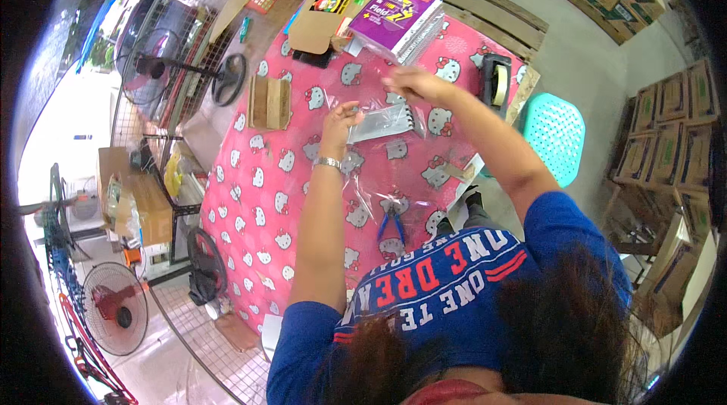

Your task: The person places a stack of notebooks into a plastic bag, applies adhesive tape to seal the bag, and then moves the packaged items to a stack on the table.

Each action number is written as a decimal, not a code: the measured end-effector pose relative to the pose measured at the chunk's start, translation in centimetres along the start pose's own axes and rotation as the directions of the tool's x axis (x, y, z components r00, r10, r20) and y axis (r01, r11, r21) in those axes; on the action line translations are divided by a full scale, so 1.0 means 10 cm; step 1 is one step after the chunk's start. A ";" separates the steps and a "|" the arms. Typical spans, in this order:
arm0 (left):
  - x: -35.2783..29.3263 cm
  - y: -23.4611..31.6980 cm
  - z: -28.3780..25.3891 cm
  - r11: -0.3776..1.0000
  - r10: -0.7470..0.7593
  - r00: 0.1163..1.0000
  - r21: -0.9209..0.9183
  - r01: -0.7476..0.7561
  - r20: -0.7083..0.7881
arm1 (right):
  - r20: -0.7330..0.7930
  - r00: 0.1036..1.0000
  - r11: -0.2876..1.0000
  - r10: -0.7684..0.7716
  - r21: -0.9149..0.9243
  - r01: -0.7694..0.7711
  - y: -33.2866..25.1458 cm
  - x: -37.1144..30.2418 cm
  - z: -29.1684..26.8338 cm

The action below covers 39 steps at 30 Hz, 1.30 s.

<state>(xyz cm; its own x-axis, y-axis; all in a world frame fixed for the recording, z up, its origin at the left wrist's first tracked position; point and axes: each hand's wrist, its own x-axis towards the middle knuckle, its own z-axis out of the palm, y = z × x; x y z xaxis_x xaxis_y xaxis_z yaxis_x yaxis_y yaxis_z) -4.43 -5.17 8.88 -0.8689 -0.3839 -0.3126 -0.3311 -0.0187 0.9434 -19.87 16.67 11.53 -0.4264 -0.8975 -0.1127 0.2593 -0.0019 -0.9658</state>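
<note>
Spiral-bound notebook (382,124) between two hands on the pink surface (261,172).
It lies flat amid clear plastic film (372,107), just right of the left hand (344,116) and on the near side of the right hand (409,85) – the left hand is nearer, by its left end. The notebook's long axis runs left to right, its right end tipped slightly away from the person, the black coil (410,118) at that end. Left fingers are loosely curled, right fingers bunched together – whether either hand grips film, I cannot tell.
</note>
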 end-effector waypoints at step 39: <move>-1.52 0.34 0.35 0.924 0.377 0.772 0.269 -0.273 -0.512 | -0.032 0.881 0.608 -0.473 -0.735 0.300 -0.39 -0.78 0.72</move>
<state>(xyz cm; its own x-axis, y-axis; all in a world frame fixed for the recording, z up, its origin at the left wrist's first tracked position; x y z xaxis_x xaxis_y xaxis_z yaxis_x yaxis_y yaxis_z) 6.39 3.82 16.42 -0.6069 -0.7762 0.1711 -0.1680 0.3357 0.9269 -11.33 20.47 17.88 -0.5254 -0.7756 0.3498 -0.6070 0.0536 -0.7929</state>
